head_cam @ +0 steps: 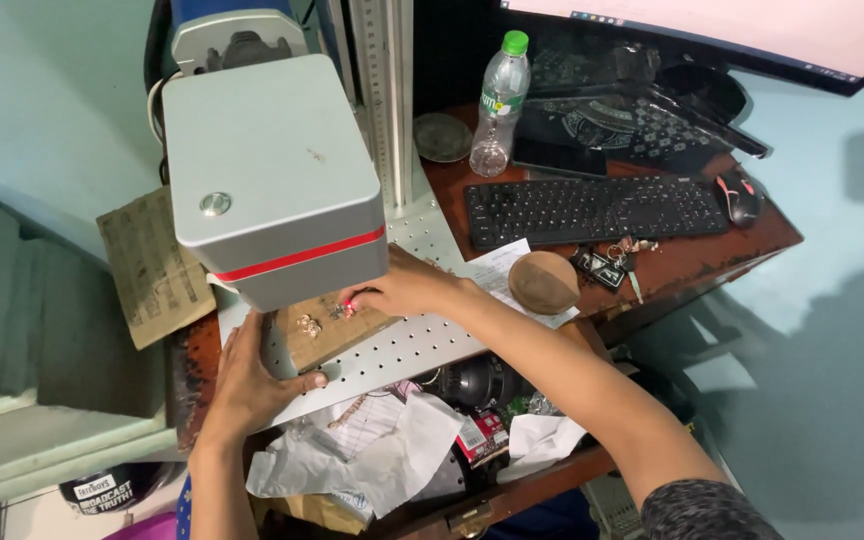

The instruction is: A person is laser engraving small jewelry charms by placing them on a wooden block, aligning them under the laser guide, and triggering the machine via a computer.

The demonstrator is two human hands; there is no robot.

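1. The step in hand looks like setting a small piece in place on the wooden block [337,325] that lies under the grey machine head [272,175] with its red stripe. To do it well, I judge the block should stay flat on the perforated white plate [407,345] and not slide while the small piece is nudged.
2. The left hand [252,385] braces the near-left end of the block, palm down, fingers curled round its edge. Its grip is loosely closed on the block, a steadying hold and not a lift.
3. The right hand [407,285] reaches in from the right, forearm crossing the plate, fingertips pinched close together on top of the block beside a small reddish glint. Whether the grip has hold of a tiny piece or only touches it, I cannot tell.
4. Small metal bits [309,324] lie on the block just left of the right fingertips.
5. Care is called for: the fingers work directly beneath the machine head, so moves should be small.
6. On the surface further right lie a keyboard [597,208], a bottle [500,105] and a mouse [739,197], well apart from the hands.
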